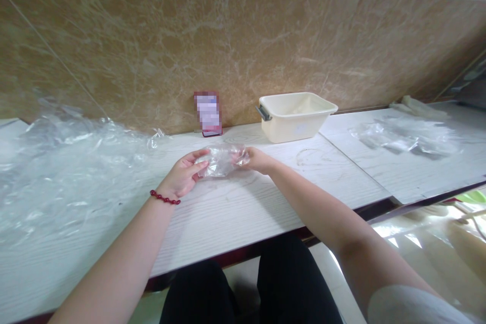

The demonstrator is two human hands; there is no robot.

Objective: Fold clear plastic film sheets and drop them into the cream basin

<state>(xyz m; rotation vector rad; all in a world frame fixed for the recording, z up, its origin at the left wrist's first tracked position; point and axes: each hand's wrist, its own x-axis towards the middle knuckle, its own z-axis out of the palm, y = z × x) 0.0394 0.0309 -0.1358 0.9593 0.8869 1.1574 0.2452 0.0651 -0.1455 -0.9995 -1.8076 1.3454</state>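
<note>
A crinkled clear plastic bag [220, 160] is stretched between my two hands, just over the white wood-grain table. My left hand [187, 173] pinches its left end between thumb and fingers; a red bead bracelet [165, 197] circles that wrist. At the other end my right hand [256, 160] is closed on the bag, its fingers partly covered by the clear film. Whether the bag contains anything cannot be made out.
A wide heap of clear plastic bags [76, 172] covers the table's left side. Behind my hands, a phone-like object [208, 114] leans on the marble wall. Right of it stands a cream bin [290, 129] with a grey handle. More clear bags [410, 134] lie far right.
</note>
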